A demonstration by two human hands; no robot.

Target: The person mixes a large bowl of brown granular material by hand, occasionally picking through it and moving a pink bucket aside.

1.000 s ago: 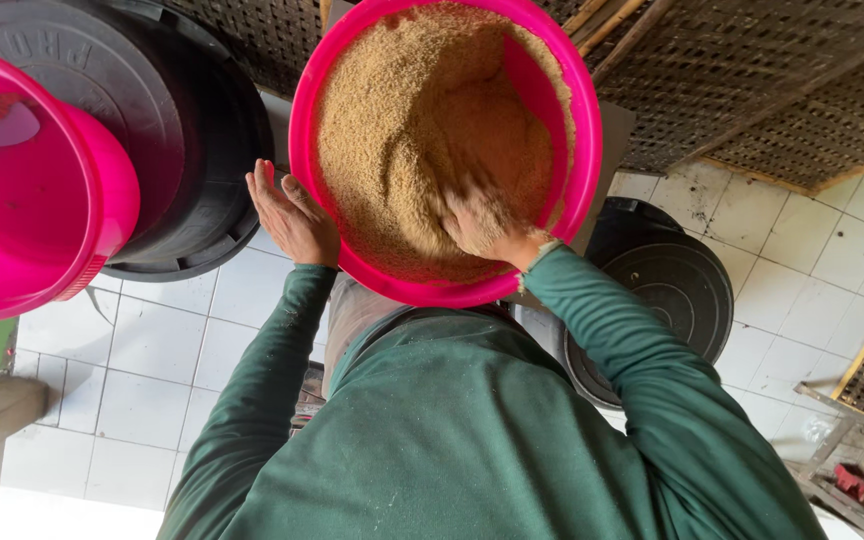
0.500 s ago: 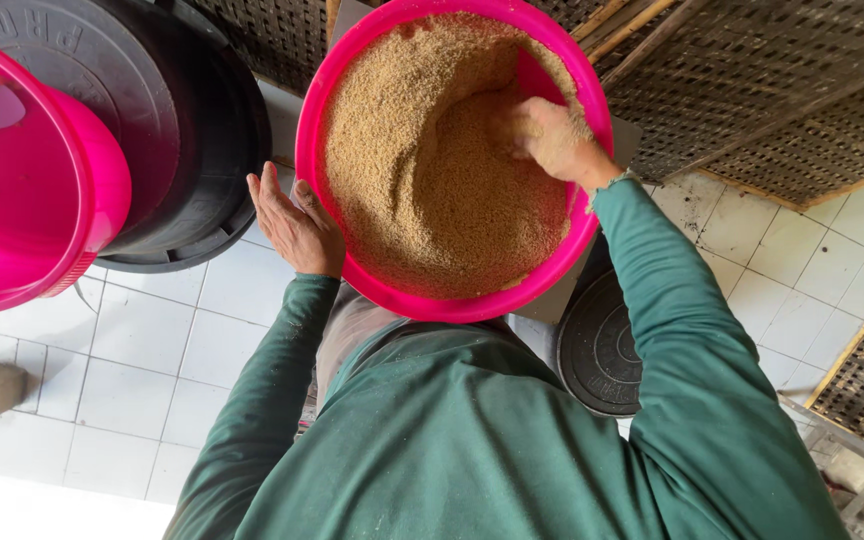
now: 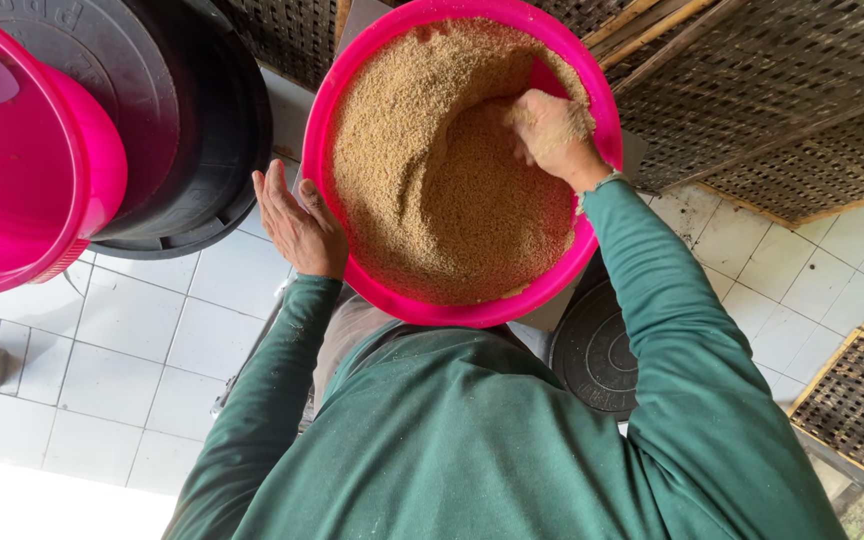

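The left hand rests flat and open on the pink basin rim; the right hand, maybe cupped, digs loose, light brown grain.

Two pink basins; two hands; two black lids

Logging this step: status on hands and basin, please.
Left hand flat on pink basin rim. Right hand buried in brown grain. Nothing in the way.
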